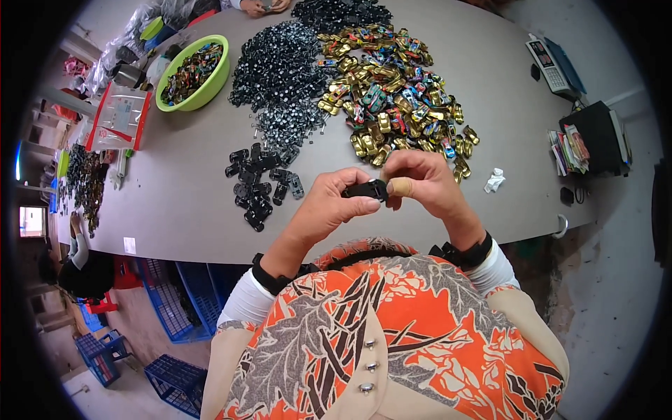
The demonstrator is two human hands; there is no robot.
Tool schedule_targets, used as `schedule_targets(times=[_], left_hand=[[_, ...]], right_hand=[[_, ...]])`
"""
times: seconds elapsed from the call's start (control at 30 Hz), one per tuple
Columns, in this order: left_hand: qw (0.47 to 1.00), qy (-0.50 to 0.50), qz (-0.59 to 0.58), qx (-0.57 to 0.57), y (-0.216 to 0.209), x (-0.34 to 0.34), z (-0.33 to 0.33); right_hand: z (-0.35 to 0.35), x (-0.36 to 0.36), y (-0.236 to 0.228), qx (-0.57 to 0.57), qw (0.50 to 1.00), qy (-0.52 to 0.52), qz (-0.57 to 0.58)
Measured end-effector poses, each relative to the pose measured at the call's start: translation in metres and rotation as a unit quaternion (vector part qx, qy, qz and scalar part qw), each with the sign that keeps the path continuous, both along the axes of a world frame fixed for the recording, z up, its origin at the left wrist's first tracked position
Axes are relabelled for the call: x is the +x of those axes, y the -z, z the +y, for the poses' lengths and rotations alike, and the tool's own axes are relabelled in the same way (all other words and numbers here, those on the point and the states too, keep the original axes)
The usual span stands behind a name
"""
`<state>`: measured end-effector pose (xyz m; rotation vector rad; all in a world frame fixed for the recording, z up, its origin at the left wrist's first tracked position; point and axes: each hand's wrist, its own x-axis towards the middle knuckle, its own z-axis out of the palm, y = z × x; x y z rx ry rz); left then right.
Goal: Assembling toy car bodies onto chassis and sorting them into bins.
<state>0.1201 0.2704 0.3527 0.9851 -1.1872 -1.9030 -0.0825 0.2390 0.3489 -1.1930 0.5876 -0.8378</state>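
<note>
Above the table's near side, my left hand (325, 206) is closed round a black toy car chassis (362, 190), thumb along its near side. My right hand (430, 185), with tan tape on the thumb, pinches at the chassis's right end; whatever is between those fingertips is too small to make out. Left of my hands lies a loose group of black chassis (255, 182). Beyond it spreads a heap of small wheels on axles (280, 73). Shiny toy car bodies (399, 105), mostly gold with some coloured, are piled just past my right hand.
A lime-green basin (222, 73) of car bodies stands at the left, beside a red-edged clear bag (120, 115). More black parts (339, 15) lie at the back. Crumpled tissue (494, 180), a scale (549, 66) and a black holder (598, 140) are at the right. Other people's hands (262, 7) show.
</note>
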Motion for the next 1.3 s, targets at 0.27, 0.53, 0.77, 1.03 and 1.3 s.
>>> schedule_targets(times=[0.27,0.53,0.77,1.03,1.3], left_hand=[[0.97,-0.021,-0.201,-0.135,0.009,-0.004,0.007],[0.971,-0.222,0.024,-0.087,0.001,-0.015,0.005],[0.944,-0.189,-0.013,-0.27,0.005,-0.009,0.004],[0.949,-0.12,-0.109,-0.27,0.007,0.005,0.016],[0.963,-0.046,-0.147,-0.223,0.01,0.012,0.027]], right_hand=[[0.007,0.016,0.009,-0.215,0.958,0.0,0.191],[0.01,0.019,0.016,-0.247,0.958,0.082,0.122],[0.008,0.021,0.002,-0.318,0.939,0.022,0.133],[-0.002,0.018,-0.03,-0.34,0.929,0.04,0.141],[0.007,0.035,-0.01,-0.365,0.896,-0.041,0.248]])
